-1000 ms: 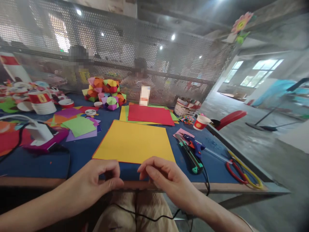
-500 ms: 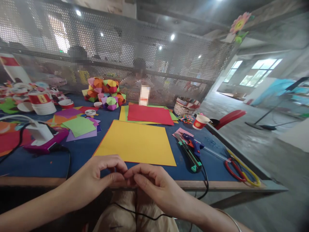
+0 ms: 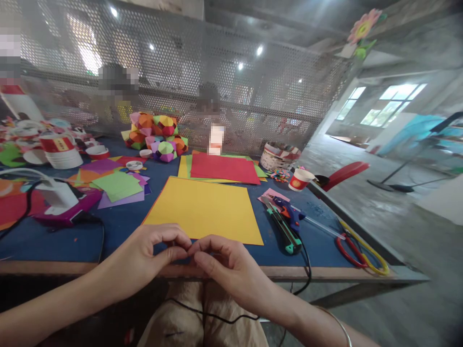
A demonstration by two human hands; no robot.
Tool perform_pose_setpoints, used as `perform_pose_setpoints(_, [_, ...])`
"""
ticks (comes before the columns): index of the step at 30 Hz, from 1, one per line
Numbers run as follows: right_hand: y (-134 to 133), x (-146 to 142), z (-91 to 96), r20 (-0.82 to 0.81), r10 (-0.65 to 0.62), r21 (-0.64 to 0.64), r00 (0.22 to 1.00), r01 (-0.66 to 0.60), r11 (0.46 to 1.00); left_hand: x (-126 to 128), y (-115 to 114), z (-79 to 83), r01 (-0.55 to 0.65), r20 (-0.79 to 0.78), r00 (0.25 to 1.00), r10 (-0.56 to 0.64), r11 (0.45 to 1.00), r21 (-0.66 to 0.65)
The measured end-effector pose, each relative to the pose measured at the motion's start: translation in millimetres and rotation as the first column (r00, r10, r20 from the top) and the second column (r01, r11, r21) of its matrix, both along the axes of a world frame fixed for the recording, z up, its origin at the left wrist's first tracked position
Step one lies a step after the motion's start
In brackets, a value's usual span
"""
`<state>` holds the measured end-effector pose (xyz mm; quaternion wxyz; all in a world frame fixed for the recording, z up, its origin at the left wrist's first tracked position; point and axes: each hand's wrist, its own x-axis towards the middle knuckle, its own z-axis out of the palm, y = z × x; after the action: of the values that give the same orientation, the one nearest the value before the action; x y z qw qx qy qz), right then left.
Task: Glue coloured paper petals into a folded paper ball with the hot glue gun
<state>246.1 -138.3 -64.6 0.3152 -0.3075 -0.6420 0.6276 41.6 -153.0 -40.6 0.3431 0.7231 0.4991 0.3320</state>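
My left hand (image 3: pixel 155 248) and my right hand (image 3: pixel 226 258) meet at the fingertips above the table's near edge. Both have loosely curled fingers, with a gap between thumb and fingers, and I see nothing held in either. Just beyond them a stack of yellow paper (image 3: pixel 206 207) lies flat, with a red-orange edge showing beneath its left side. To the right of the paper lie a green-and-black utility knife (image 3: pixel 282 226) and a blue glue gun (image 3: pixel 291 212) with a clear glue stick in it.
Scissors (image 3: pixel 350 253) with red and yellow handles lie at the right edge. Behind are red paper (image 3: pixel 224 168), a paper cup (image 3: pixel 301 180) and folded paper balls (image 3: pixel 166 150). On the left are a purple power strip (image 3: pixel 68 212), coloured sheets (image 3: pixel 117 185) and stacked cups (image 3: pixel 61 154). Mesh (image 3: pixel 238 96) stands behind.
Both hands have risen slightly in the picture, nearer the yellow paper, with fingertips still together. The view has shifted a little. Nothing on the table has visibly moved.
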Motion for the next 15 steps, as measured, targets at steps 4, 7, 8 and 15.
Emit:
perform_pose_setpoints(4, [0,-11,-4.1,-0.015,-0.144,0.008,0.989,0.144,0.989,5,0,-1.4,-0.033,0.059,0.998,0.034,0.999,-0.012])
perform_pose_setpoints(7, [2,-17,-3.2,-0.022,-0.223,0.051,0.975,0.224,0.973,8,-2,-0.2,-0.055,0.061,0.997,0.056,0.998,-0.02])
perform_pose_setpoints(8, [2,-17,-2.5,-0.024,-0.213,0.051,0.977,0.214,0.975,9,-2,0.3,-0.055,0.064,0.996,0.057,0.998,-0.029])
perform_pose_setpoints(15, [3,-7,-1.9,-0.091,0.024,-0.208,0.996,-0.043,0.977,-4,9,-4.1,-0.035,0.044,0.998,0.039,0.995,-0.089])
